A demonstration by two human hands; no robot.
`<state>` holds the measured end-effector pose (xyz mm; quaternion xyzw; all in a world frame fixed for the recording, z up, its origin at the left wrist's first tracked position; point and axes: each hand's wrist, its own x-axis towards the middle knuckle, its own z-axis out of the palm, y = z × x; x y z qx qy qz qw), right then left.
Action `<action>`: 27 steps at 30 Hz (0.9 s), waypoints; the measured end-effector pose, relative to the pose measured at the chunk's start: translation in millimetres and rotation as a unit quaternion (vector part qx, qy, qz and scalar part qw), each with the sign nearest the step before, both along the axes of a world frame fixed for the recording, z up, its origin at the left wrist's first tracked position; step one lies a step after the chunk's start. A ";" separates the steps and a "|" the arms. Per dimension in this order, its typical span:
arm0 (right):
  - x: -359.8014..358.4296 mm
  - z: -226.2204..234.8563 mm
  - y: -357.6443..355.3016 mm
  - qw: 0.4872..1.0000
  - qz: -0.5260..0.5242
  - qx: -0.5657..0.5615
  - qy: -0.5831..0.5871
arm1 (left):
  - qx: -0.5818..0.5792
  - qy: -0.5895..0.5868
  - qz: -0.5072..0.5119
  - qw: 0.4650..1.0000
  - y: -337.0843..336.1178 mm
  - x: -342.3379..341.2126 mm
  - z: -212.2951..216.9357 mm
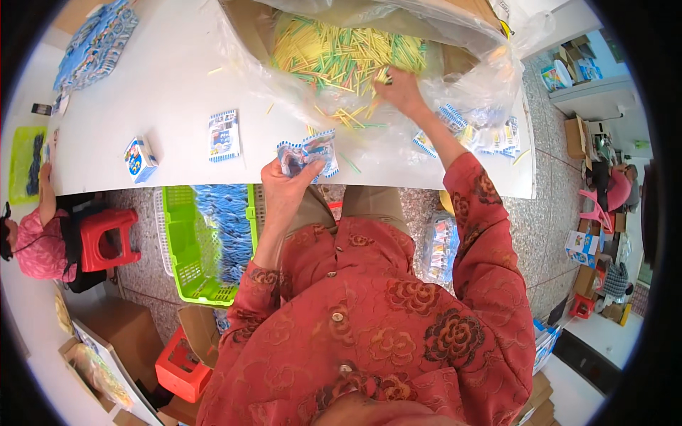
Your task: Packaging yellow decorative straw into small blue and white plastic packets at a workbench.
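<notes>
In the head view, my left hand grips a small blue-and-white plastic packet over the table's near edge. The packet's top looks parted, though its inside is hard to see. Farther off and to the right, my right hand is closed at the edge of a heap of thin yellow and green sticks, with a few yellow sticks between its fingers. A clear plastic sheet lines the opened carton around the heap. Loose sticks lie on the sheet just left of my right wrist.
On the white table are a flat packet, a small box and several packets at right. A green basket of blue packets stands below, near a red stool. Another person sits at far left.
</notes>
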<state>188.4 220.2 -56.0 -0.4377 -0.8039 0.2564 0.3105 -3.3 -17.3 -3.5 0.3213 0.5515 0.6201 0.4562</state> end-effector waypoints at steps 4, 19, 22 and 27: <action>0.6 -12.5 -7.9 0.995 0.032 0.090 -0.020 | 0.021 0.011 -0.020 1.000 2.9 1.1 3.6; -20.1 154.3 -103.3 0.875 0.243 -0.367 0.202 | -0.010 0.056 -0.040 0.998 13.6 7.2 9.2; -25.1 151.0 -108.0 0.902 0.239 -0.331 0.142 | 0.007 0.080 -0.048 0.996 12.3 5.7 4.8; -31.6 152.9 -114.8 0.931 0.234 -0.267 0.088 | 0.000 0.083 -0.051 0.995 10.3 4.8 5.5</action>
